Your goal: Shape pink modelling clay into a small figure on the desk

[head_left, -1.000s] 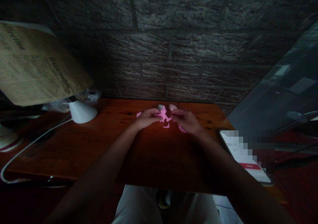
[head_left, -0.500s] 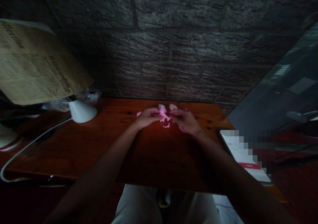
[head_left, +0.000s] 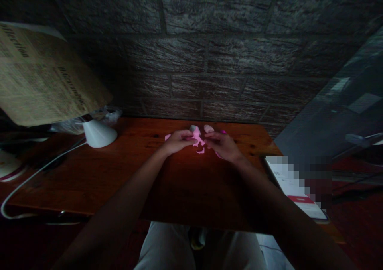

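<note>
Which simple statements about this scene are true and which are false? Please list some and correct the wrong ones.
1. The left hand pinches the ragged pink piece. True.
2. A lamp stands at the right. False: the lamp stands at the left.
3. A pink scrap lies on the table, nearer the person than that piece. True.
4. The table is white. False: it is brown.
5. The hands are clasped together. False: the right hand is apart from the left.
</note>
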A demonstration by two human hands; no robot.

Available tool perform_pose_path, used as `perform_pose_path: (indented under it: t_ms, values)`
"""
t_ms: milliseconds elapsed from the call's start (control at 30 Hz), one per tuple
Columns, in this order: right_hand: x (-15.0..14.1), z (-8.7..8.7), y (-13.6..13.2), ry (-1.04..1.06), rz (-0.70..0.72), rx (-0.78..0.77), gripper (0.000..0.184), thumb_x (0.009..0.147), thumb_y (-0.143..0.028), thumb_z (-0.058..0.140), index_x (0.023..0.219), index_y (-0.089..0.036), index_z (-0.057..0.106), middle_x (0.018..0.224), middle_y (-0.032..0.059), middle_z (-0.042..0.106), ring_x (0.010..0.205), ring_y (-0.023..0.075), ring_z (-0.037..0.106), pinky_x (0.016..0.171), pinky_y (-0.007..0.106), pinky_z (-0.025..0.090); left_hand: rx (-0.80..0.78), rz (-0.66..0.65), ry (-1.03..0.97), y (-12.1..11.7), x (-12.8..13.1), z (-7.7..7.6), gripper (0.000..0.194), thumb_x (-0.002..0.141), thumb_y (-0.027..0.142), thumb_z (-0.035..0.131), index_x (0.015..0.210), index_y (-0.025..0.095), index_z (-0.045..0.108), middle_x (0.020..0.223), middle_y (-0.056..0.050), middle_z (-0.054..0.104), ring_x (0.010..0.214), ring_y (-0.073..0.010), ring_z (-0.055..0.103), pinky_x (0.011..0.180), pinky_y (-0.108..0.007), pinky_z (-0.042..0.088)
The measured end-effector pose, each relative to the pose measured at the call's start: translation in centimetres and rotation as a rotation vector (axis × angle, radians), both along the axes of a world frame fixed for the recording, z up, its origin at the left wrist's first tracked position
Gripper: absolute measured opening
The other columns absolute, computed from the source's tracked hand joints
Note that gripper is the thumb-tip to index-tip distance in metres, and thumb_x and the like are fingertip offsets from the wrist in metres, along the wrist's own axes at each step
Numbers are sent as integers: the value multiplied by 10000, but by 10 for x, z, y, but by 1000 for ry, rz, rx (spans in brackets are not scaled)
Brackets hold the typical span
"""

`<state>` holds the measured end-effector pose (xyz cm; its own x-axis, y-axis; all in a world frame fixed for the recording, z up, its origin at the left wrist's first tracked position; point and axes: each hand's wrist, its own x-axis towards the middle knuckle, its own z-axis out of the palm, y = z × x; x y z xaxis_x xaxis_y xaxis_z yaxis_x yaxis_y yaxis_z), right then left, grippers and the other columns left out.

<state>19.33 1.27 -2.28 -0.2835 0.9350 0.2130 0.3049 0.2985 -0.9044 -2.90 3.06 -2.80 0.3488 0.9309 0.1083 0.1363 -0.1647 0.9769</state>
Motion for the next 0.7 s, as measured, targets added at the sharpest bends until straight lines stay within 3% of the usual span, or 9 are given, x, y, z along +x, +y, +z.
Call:
perform_pose_path:
  t_ms: [700]
  values:
    - [-1,3,-2,-28,-56,17,169,864,-170,666,1011,-201,744,931,42,787,688,161,734,750,334,614,25,16,5,-1,1,0,242,705,278,789,884,159,678,999,-63,743,962,-186,687,983,-408,493]
